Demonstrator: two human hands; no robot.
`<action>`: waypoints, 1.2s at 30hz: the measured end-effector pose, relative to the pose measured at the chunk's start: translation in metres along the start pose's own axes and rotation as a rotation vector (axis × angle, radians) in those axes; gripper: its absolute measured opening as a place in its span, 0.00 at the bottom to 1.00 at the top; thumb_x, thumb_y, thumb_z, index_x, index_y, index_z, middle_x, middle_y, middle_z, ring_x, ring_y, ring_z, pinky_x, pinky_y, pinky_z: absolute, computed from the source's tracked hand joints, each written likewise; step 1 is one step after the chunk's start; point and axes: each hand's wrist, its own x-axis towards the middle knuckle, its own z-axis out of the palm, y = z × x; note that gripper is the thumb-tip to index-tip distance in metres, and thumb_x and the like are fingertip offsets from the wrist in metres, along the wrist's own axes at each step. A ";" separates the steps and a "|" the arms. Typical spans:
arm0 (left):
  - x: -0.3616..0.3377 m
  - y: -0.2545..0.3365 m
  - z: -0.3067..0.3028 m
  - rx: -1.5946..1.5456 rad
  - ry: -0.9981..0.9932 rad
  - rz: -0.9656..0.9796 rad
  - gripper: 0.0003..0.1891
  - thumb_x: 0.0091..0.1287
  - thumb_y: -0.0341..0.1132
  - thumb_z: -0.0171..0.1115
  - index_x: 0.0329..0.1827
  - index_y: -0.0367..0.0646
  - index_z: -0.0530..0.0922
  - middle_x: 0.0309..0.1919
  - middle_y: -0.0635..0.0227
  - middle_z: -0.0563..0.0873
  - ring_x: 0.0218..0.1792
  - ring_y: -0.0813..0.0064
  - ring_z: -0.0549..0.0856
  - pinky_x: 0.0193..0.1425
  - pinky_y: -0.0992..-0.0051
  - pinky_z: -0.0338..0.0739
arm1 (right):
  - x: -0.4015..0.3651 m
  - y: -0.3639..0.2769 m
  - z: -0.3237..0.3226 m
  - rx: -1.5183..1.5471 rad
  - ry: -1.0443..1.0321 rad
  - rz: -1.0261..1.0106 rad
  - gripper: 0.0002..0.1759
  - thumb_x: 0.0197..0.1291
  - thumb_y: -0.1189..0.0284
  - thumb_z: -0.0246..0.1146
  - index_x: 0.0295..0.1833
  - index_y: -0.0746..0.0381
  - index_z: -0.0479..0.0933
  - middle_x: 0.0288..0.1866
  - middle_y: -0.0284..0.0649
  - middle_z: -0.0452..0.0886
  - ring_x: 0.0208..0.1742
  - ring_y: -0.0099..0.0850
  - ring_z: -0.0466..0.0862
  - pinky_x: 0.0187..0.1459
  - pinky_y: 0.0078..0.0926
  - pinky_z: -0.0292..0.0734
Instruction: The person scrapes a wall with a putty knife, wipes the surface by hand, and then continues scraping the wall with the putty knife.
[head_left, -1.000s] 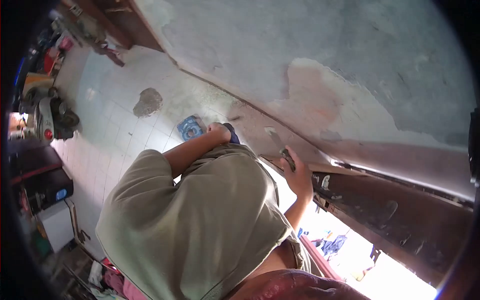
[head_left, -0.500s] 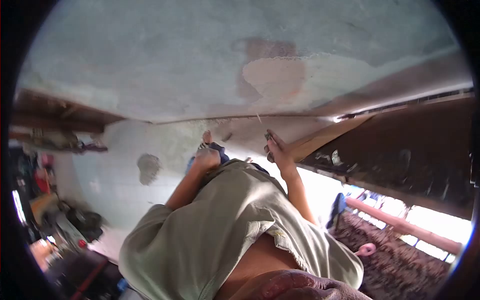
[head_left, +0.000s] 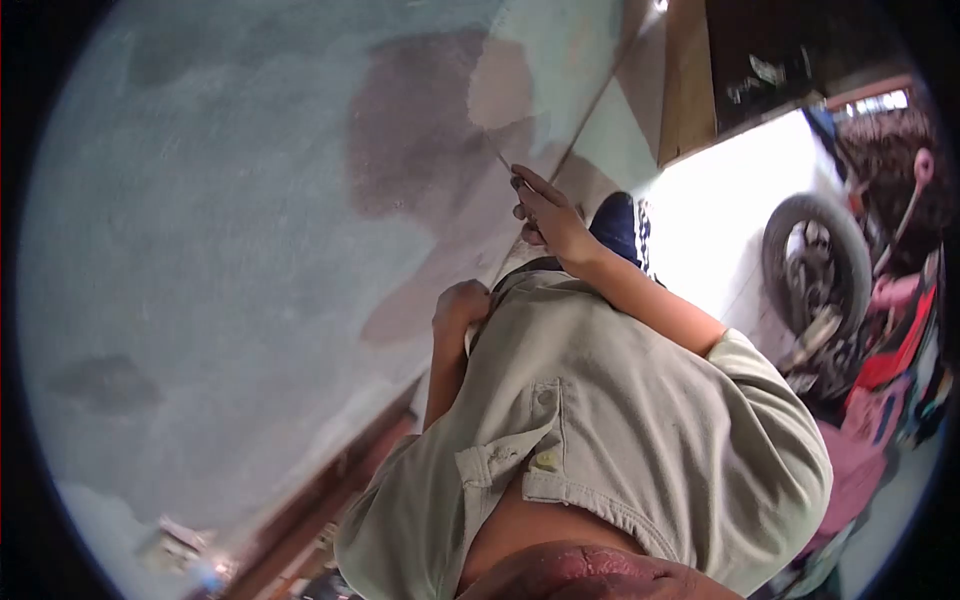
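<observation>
My right hand (head_left: 548, 222) is raised in front of the body, fingers closed round a slim tool (head_left: 497, 152) with a thin, pale, narrow-looking blade. The blade's tip points up and left at the blue-grey wall (head_left: 250, 200), overlapping the lower edge of a lighter pinkish patch (head_left: 500, 85). My left hand (head_left: 462, 305) is curled into a fist low at the waist, against the hem of the beige shirt (head_left: 620, 390). Its fingers are mostly turned away, and I cannot tell what they hold.
A dark shadow (head_left: 410, 120) falls on the wall. At the right, a black tyre (head_left: 772, 245) stands beside a heap of coloured cloth (head_left: 855, 460). Dark furniture (head_left: 790, 40) with a wooden side (head_left: 688, 85) stands at the upper right. A brown ledge (head_left: 330, 480) runs along the lower left.
The view has turned, so the wall now fills the left side and the tyre has come in at the right. The right hand keeps its grip on the tool; the left hand stays curled at the waist.
</observation>
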 end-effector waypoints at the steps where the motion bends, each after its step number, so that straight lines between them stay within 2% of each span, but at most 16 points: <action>1: 0.006 0.000 -0.008 0.092 -0.007 0.021 0.18 0.63 0.44 0.52 0.38 0.42 0.85 0.38 0.47 0.85 0.42 0.49 0.85 0.48 0.56 0.78 | 0.008 0.012 0.001 0.045 -0.001 -0.078 0.27 0.71 0.65 0.51 0.74 0.52 0.60 0.36 0.31 0.69 0.25 0.17 0.66 0.23 0.14 0.61; 3: 0.006 0.016 -0.029 0.033 0.205 -0.005 0.21 0.70 0.49 0.46 0.44 0.43 0.82 0.41 0.52 0.85 0.45 0.52 0.84 0.50 0.58 0.76 | 0.012 0.027 0.006 0.128 0.028 -0.159 0.27 0.71 0.66 0.50 0.74 0.52 0.61 0.36 0.31 0.69 0.24 0.17 0.65 0.22 0.14 0.60; 5: 0.014 0.027 -0.053 -0.140 0.276 0.002 0.25 0.74 0.53 0.39 0.52 0.42 0.77 0.42 0.55 0.86 0.47 0.58 0.84 0.53 0.59 0.75 | 0.007 0.026 0.015 0.085 0.070 -0.189 0.26 0.72 0.66 0.49 0.73 0.55 0.62 0.34 0.31 0.69 0.25 0.16 0.66 0.23 0.14 0.61; 7: 0.048 0.022 -0.061 -0.714 0.359 0.305 0.27 0.74 0.57 0.41 0.54 0.40 0.74 0.42 0.53 0.85 0.38 0.61 0.86 0.45 0.62 0.79 | 0.006 0.030 0.023 0.078 0.090 -0.215 0.25 0.72 0.66 0.49 0.73 0.57 0.63 0.33 0.31 0.69 0.27 0.16 0.67 0.24 0.14 0.62; 8: 0.061 0.022 -0.066 -0.707 0.346 0.314 0.27 0.74 0.57 0.41 0.54 0.40 0.74 0.42 0.53 0.85 0.38 0.61 0.86 0.45 0.62 0.79 | 0.006 0.031 0.024 0.046 0.084 -0.233 0.25 0.72 0.66 0.49 0.73 0.58 0.63 0.33 0.31 0.70 0.29 0.15 0.68 0.24 0.14 0.62; 10: 0.076 0.034 -0.088 -1.138 0.077 0.300 0.33 0.73 0.62 0.39 0.59 0.39 0.73 0.45 0.59 0.85 0.40 0.72 0.84 0.46 0.70 0.78 | 0.012 0.030 0.022 0.012 0.083 -0.234 0.26 0.71 0.67 0.49 0.72 0.60 0.63 0.33 0.32 0.71 0.32 0.16 0.69 0.27 0.15 0.65; 12: 0.078 0.054 -0.099 -1.264 0.044 0.263 0.34 0.73 0.63 0.39 0.60 0.39 0.73 0.43 0.60 0.85 0.41 0.73 0.84 0.46 0.72 0.77 | 0.018 0.043 0.024 -0.007 0.070 -0.225 0.26 0.71 0.68 0.50 0.72 0.62 0.63 0.34 0.32 0.72 0.34 0.16 0.71 0.30 0.16 0.67; 13: 0.076 0.064 -0.102 -1.395 0.021 0.234 0.36 0.72 0.64 0.38 0.61 0.38 0.72 0.40 0.62 0.85 0.42 0.73 0.83 0.47 0.73 0.77 | 0.027 0.055 0.027 -0.066 0.159 -0.370 0.25 0.69 0.70 0.50 0.70 0.65 0.65 0.39 0.39 0.75 0.40 0.24 0.75 0.38 0.22 0.71; 14: 0.073 0.070 -0.102 -1.380 0.011 0.233 0.36 0.72 0.64 0.38 0.61 0.38 0.72 0.40 0.62 0.85 0.42 0.73 0.83 0.47 0.73 0.77 | 0.036 0.065 0.027 -0.129 0.252 -0.519 0.24 0.67 0.73 0.51 0.67 0.68 0.68 0.45 0.46 0.78 0.46 0.32 0.79 0.46 0.29 0.75; 15: 0.071 0.076 -0.102 -1.438 0.020 0.225 0.36 0.72 0.65 0.39 0.60 0.38 0.72 0.38 0.62 0.83 0.40 0.72 0.83 0.46 0.73 0.77 | 0.041 0.064 0.025 -0.116 0.263 -0.523 0.24 0.67 0.73 0.51 0.67 0.68 0.68 0.45 0.46 0.78 0.46 0.32 0.79 0.46 0.29 0.75; 17: 0.075 0.080 -0.103 -1.498 0.018 0.218 0.36 0.71 0.65 0.41 0.59 0.37 0.71 0.36 0.63 0.82 0.39 0.71 0.82 0.46 0.72 0.77 | 0.049 0.065 0.019 -0.258 0.309 -0.650 0.23 0.66 0.74 0.51 0.65 0.71 0.68 0.51 0.54 0.76 0.54 0.42 0.77 0.58 0.33 0.70; 23: 0.082 0.068 -0.100 -1.719 0.002 0.137 0.34 0.68 0.64 0.49 0.57 0.38 0.69 0.35 0.63 0.79 0.35 0.69 0.81 0.42 0.71 0.78 | 0.033 0.056 0.033 -0.416 0.362 -0.666 0.23 0.65 0.75 0.50 0.64 0.70 0.70 0.53 0.59 0.74 0.56 0.51 0.74 0.59 0.38 0.68; 25: 0.088 0.063 -0.102 -1.742 -0.126 0.259 0.32 0.68 0.65 0.51 0.52 0.40 0.69 0.33 0.64 0.78 0.33 0.71 0.80 0.40 0.71 0.77 | 0.038 0.060 0.032 -0.387 0.359 -0.642 0.23 0.65 0.74 0.49 0.64 0.70 0.70 0.54 0.59 0.74 0.57 0.52 0.74 0.60 0.39 0.68; 30: 0.091 0.067 -0.097 -1.826 -0.096 0.226 0.29 0.69 0.65 0.49 0.46 0.44 0.69 0.32 0.66 0.77 0.33 0.73 0.79 0.40 0.73 0.76 | 0.037 0.053 0.029 -0.446 0.365 -0.741 0.23 0.65 0.74 0.48 0.64 0.70 0.70 0.54 0.60 0.74 0.58 0.53 0.73 0.62 0.39 0.67; 32: 0.091 0.062 -0.093 -1.834 -0.125 0.246 0.28 0.69 0.64 0.49 0.45 0.45 0.70 0.31 0.67 0.77 0.33 0.73 0.79 0.40 0.73 0.76 | 0.044 0.050 0.029 -0.346 0.307 -0.672 0.22 0.65 0.74 0.47 0.63 0.70 0.71 0.55 0.60 0.74 0.60 0.54 0.72 0.64 0.39 0.66; 36: 0.091 0.068 -0.099 -1.841 -0.124 0.236 0.25 0.71 0.62 0.47 0.40 0.46 0.71 0.29 0.68 0.76 0.33 0.73 0.79 0.41 0.73 0.76 | 0.040 0.053 0.026 -0.404 0.301 -0.655 0.23 0.65 0.74 0.47 0.64 0.70 0.70 0.59 0.61 0.72 0.63 0.54 0.71 0.65 0.38 0.64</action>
